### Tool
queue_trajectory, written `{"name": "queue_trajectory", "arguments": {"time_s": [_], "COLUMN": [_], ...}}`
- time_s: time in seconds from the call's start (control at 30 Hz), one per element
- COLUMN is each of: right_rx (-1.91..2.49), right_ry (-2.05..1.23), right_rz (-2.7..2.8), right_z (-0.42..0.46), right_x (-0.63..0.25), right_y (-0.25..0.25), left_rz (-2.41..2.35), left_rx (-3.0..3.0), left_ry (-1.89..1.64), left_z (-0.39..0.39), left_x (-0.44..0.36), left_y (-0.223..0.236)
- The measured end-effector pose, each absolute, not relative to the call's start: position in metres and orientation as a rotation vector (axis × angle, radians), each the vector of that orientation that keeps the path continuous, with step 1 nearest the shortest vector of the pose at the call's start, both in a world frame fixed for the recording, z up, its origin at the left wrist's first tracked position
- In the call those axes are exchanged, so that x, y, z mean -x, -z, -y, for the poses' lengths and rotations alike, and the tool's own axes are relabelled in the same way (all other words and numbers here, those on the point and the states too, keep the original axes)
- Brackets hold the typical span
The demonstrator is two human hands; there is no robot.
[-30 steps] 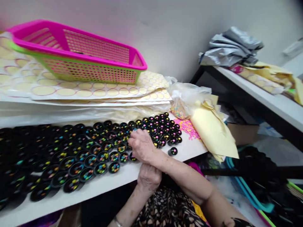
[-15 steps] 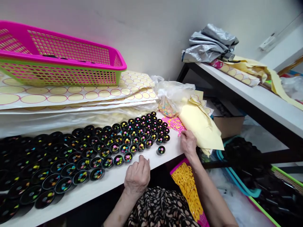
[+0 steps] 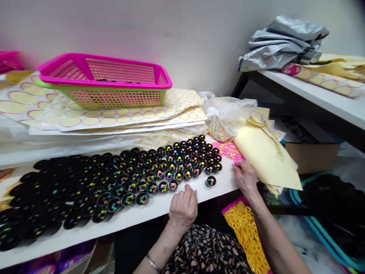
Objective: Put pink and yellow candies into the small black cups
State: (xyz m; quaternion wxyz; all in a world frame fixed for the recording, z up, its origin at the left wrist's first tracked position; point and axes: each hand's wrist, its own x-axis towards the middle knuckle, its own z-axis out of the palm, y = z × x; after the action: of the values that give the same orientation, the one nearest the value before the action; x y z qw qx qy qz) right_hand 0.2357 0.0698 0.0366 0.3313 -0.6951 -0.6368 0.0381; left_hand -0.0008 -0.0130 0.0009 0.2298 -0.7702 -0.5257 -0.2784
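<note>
My left hand (image 3: 184, 205) rests at the table's front edge with its fingers curled in; what they hold, if anything, is hidden. Farther right, my right hand (image 3: 245, 177) lies closed on the table beside a spread of small pink and yellow pellets (image 3: 228, 151). Its fingertips are turned away from view, so I cannot see what is in them. Between the hands one small black cup (image 3: 210, 181) with coloured pellets stands apart. Many like it form a dense block of black cups (image 3: 137, 175) left of my hands, with pink, yellow, green and blue bits inside.
A pink and green basket (image 3: 114, 95) stands on sticker sheets (image 3: 137, 116) behind the cups. A clear bag of pellets (image 3: 221, 129) and yellow paper (image 3: 265, 152) lie at the right. Below is a container of yellow rings (image 3: 245, 228). A white shelf (image 3: 313, 87) rises right.
The view has turned left, so everything sits farther right in the picture. Both hands keep nearly the same place and closed pose at the table.
</note>
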Motion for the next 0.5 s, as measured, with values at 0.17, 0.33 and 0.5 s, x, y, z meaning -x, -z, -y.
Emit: {"name": "queue_trajectory", "arguments": {"time_s": [0.17,0.33,0.5], "right_rx": [1.339,1.117,0.952], "right_ry": [-0.47,-0.882,-0.75], "right_rz": [1.686,1.885,2.233], "right_z": [-0.058,-0.075,-0.108], "right_x": [-0.165,-0.088,-0.043], "right_y": [-0.08,-0.1,-0.09], "left_rz": [1.491,1.497,1.493], "left_rx": [2.143,2.14,2.129], "left_ry": [0.744,0.783,0.808], "left_z": [0.017,0.018,0.019], "left_x": [0.002,0.002,0.003], "left_y": [0.002,0.005,0.008]}}
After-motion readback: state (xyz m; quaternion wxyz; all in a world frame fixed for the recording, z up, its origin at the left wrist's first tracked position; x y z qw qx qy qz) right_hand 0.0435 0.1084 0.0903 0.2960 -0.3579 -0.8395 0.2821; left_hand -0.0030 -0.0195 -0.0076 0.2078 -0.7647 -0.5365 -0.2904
